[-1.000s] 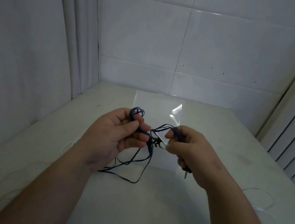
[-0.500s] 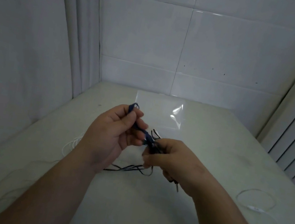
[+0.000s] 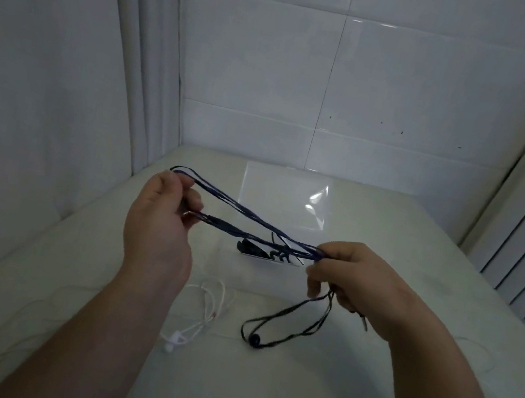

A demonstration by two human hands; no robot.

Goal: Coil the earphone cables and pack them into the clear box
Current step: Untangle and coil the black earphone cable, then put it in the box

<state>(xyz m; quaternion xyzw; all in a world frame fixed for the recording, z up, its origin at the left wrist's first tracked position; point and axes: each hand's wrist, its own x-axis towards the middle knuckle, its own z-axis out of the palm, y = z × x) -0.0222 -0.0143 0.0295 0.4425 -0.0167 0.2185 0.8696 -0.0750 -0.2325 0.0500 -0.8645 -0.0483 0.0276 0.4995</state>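
Over the tabletop (image 3: 364,372), just this side of the clear box (image 3: 283,199), my hands have swung wide apart. Left hand (image 3: 160,220) and right hand (image 3: 358,281) each pinch the blue earphone cable (image 3: 250,223), now stretched into long loops. Coil's forming, though the earbud (image 3: 254,340) tail dangles loose.

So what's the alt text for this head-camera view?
A left hand and a right hand hold a looped dark blue earphone cable stretched between them above a pale table. Its loose end trails down toward the table; white earphones lie nearby, a clear box behind.
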